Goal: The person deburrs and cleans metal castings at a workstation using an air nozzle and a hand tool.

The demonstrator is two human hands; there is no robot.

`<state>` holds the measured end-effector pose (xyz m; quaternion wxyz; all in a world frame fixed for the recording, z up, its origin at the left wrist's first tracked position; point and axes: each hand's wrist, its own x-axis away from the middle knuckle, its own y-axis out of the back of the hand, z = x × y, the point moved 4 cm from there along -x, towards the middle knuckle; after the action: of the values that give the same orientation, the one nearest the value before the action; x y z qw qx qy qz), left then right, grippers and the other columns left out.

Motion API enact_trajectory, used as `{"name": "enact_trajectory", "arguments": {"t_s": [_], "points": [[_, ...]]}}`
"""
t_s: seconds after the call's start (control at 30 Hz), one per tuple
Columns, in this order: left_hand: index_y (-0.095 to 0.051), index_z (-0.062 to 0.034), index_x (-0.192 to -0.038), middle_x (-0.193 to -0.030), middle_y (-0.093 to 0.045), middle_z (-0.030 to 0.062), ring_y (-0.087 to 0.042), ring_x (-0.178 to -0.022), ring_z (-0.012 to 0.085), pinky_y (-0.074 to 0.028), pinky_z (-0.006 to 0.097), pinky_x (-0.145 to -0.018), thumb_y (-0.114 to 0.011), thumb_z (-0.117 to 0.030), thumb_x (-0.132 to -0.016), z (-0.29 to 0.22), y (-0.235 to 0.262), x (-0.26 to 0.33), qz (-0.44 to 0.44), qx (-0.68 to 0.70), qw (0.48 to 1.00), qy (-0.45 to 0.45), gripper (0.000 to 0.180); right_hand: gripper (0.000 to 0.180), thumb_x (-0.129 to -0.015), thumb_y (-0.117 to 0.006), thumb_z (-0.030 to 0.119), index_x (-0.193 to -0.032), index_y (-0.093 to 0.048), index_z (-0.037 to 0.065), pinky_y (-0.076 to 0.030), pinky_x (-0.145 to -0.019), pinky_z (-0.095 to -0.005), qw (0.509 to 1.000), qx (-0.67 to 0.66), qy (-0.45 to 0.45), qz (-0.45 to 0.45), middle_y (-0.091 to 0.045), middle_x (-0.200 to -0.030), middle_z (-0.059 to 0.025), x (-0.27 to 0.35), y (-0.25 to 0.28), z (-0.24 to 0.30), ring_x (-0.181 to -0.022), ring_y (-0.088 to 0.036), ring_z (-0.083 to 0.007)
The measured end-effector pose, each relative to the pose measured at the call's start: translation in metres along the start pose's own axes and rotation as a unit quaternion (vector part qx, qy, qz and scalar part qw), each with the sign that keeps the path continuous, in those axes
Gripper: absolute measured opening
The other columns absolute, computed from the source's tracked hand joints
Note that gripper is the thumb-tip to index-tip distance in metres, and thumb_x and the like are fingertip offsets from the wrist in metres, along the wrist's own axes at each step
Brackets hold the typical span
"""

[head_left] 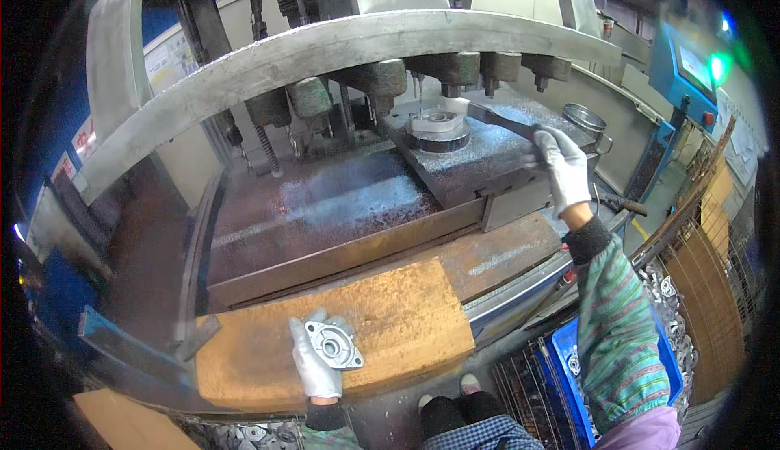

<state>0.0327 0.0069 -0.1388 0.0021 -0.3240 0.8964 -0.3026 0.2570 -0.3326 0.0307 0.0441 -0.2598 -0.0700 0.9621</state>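
Note:
My left hand (311,367), in a white glove, is closed around a silver cast-metal flange (348,357) with a round bore and two eared corners. It is over the near left part of a worn yellowish wooden board (414,308). My right hand (566,175), also gloved, grips the dark handle of a brush (505,122), stretched out to the right of the machine. The brush's pale head is just beside a round fixture (439,135) on the machine bed, below a drill tip. Whether the bristles touch the fixture I cannot tell.
Several drill spindles hang from a curved metal beam (349,43) above the bed (325,206), which is strewn with chips. A metal strainer-like pan (583,117) stands at the bed's right. A blue control box (686,72) is far right; a blue crate (569,348) with castings sits lower right.

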Motion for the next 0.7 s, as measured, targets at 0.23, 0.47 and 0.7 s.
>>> {"name": "enact_trajectory", "arguments": {"t_s": [0.23,0.47,0.7], "points": [[-0.05,-0.0007,-0.105,-0.078,-0.057,0.0124,-0.058,-0.065,0.0236,-0.05,0.034,-0.057,-0.041,-0.059,-0.088,0.009,-0.009,-0.007,0.032,0.026,0.999,0.017,0.061,0.027,-0.091,-0.055,0.019,-0.105,-0.059,-0.003,-0.051,-0.065,-0.0264,0.999,0.049,-0.007,0.022,-0.065,-0.084,-0.0106,-0.026,-0.04,0.001,-0.071,-0.062,-0.0145],[-0.046,0.0068,-0.116,-0.085,-0.062,0.0155,-0.062,-0.071,0.0222,-0.052,0.032,-0.064,-0.039,-0.055,-0.091,0.001,0.012,-0.001,0.023,0.02,1.0,-0.003,0.067,0.021,-0.092,-0.051,0.016,-0.1,-0.061,-0.001,-0.051,-0.062,-0.0232,0.997,0.032,0.001,0.073,-0.064,-0.083,-0.0076,0.047,-0.072,0.001,-0.068,-0.058,-0.0102],[-0.046,0.0072,-0.119,-0.086,-0.063,0.0145,-0.063,-0.073,0.0216,-0.053,0.031,-0.064,-0.037,-0.054,-0.092,0.009,-0.012,-0.003,0.051,-0.002,0.999,0.01,0.067,0.024,-0.088,-0.055,0.014,-0.106,-0.06,-0.001,-0.052,-0.059,-0.0254,0.995,0.066,-0.062,0.041,-0.065,-0.083,-0.0074,0.013,-0.109,-0.008,-0.066,-0.061,-0.0131]]}}
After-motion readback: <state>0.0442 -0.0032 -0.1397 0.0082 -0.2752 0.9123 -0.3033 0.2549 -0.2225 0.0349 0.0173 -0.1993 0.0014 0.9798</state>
